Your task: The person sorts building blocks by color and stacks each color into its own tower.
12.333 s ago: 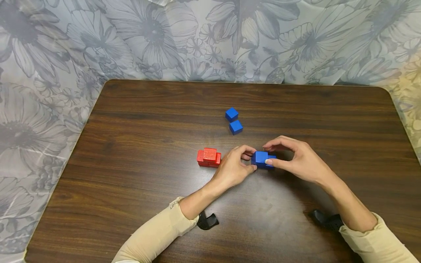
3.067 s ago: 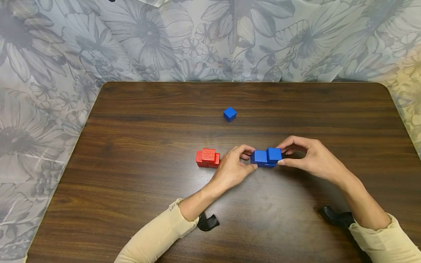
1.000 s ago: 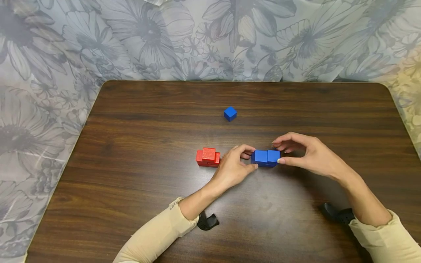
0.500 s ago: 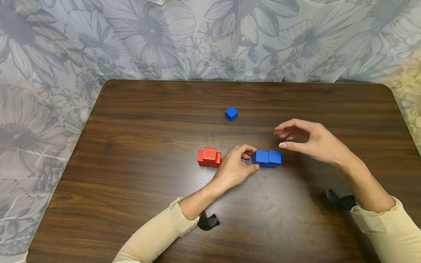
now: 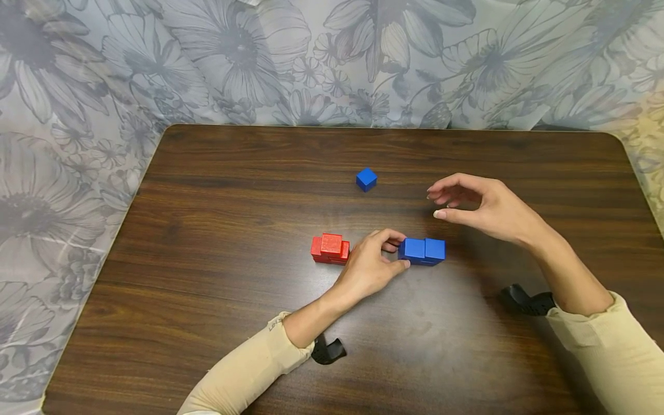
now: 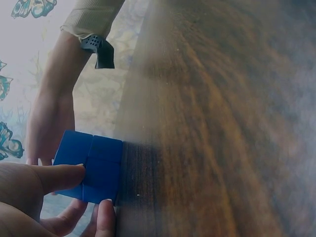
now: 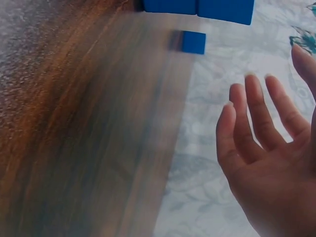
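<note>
Blue cubes stand stacked two wide and two high in a block (image 5: 424, 252) at the middle of the table. My left hand (image 5: 370, 262) pinches its left end, thumb on the near side and fingers on the far side. In the left wrist view the thumb lies across the joined blue cubes (image 6: 102, 160). My right hand (image 5: 479, 204) hovers behind and to the right of the block, fingers loosely bent and holding nothing. Farther back a single blue cube (image 5: 366, 180) sits alone; it also shows as a small cube (image 7: 193, 42) in the right wrist view.
A stack of red blocks (image 5: 330, 248) stands just left of my left hand, with one block raised on top. Everything rests on a dark wood-grain table (image 5: 233, 190). Behind it hangs a flowered cloth (image 5: 244, 57).
One of two loose blue cubes from the back now sits on the block's right side. My right hand has squared it, let go, and risen away toward the back. The left hand stays put.
</note>
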The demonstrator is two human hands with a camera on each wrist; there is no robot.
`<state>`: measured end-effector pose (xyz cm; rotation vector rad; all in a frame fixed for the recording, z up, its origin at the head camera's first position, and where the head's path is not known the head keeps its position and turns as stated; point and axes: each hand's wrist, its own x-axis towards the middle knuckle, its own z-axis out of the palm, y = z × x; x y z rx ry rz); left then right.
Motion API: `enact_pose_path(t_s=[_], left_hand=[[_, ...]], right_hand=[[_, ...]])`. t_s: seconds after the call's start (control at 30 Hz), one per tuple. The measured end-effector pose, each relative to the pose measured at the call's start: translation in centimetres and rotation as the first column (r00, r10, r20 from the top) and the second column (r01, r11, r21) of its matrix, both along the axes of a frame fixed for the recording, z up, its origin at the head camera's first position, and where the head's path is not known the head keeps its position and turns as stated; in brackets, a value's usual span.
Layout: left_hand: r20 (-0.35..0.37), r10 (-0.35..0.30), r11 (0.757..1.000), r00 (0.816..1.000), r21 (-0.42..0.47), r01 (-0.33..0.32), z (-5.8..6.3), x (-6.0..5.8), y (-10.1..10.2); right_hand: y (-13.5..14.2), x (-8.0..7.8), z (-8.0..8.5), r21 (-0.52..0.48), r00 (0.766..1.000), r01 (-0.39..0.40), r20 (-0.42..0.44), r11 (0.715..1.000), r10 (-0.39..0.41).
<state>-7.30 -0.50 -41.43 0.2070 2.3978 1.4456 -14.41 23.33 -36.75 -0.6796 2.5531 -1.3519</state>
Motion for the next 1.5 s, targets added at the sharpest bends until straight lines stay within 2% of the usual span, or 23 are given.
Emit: enact_pose_path(t_s=[0.27,0.47,0.73,0.93,1.2,1.37,1.5], left_hand=[[0.004,0.003,1.0,1.0,0.002,-0.003,0.0,0.0,-0.3],[-0.004,0.005,1.0,1.0,-0.002,-0.005,-0.2,0.0,-0.4],[0.008,0.003,1.0,1.0,0.018,-0.003,-0.5,0.1,0.0],[0.007,-0.002,1.0,1.0,0.017,0.002,-0.4,0.2,-0.1],[-0.006,0.0,1.0,1.0,0.016,0.0,-0.3,0.1,-0.1],[-0.001,0.006,1.0,1.0,0.008,-0.006,-0.2,0.0,0.0],[0.003,0.006,1.0,1.0,0.006,-0.006,-0.2,0.0,0.1]], right_hand=[[-0.7,-1.3,-0.3,-0.028,1.0,0.015,-0.006,1.0,-0.015],[-1.3,-2.4,-0.1,-0.038,0.999,0.028,0.02,0.999,-0.027],[-2.1,-4.3,-0.5,-0.053,1.0,-0.016,0.004,0.998,0.016],[-2.7,-5.1,-0.7,-0.054,0.999,-0.006,0.044,0.999,0.008],[-3.5,-6.4,-0.5,-0.035,0.999,-0.026,0.028,0.999,0.027],[-4.0,-7.6,-1.0,-0.061,0.997,-0.068,0.025,0.996,0.07],[-4.3,-8.3,-1.5,-0.048,0.997,-0.074,0.03,0.996,0.075]])
